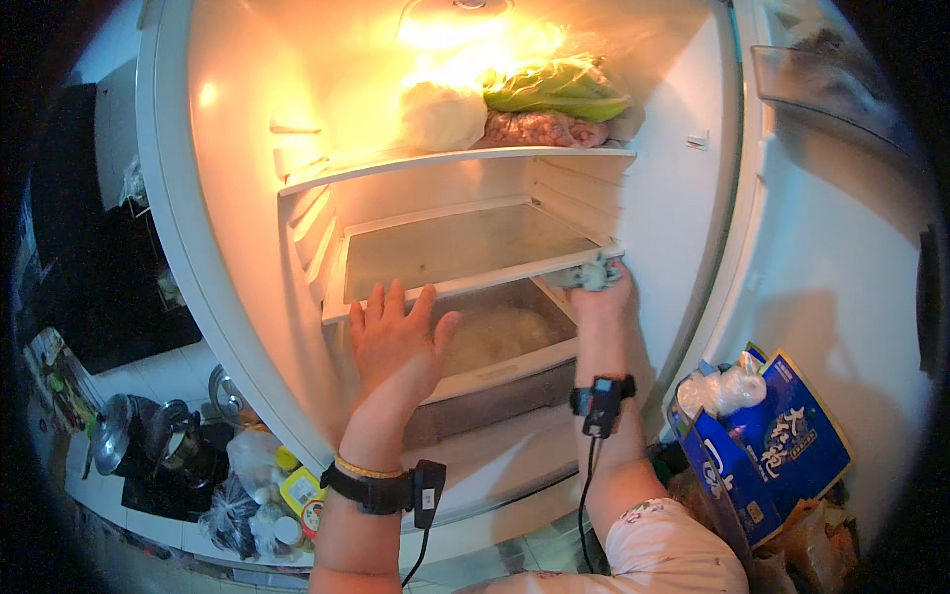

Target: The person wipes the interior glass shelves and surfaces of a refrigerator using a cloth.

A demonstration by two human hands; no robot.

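Inside a lit refrigerator, my right hand grips a crumpled pale cloth with dark marks, held at the right front corner of the middle shelf. That shelf has a white frame and a translucent panel with a small dark spot. My left hand is spread palm down with nothing in it, its fingertips close to the shelf's front edge; whether they touch it I cannot tell. Beneath the shelf, a drawer with a see-through cover holds something pale and blurred.
An upper shelf carries a white bundle, bagged leafy greens and a bag of pinkish food. The open door at right has a bin with a blue printed bag. Pots and bagged goods stand on the left counter.
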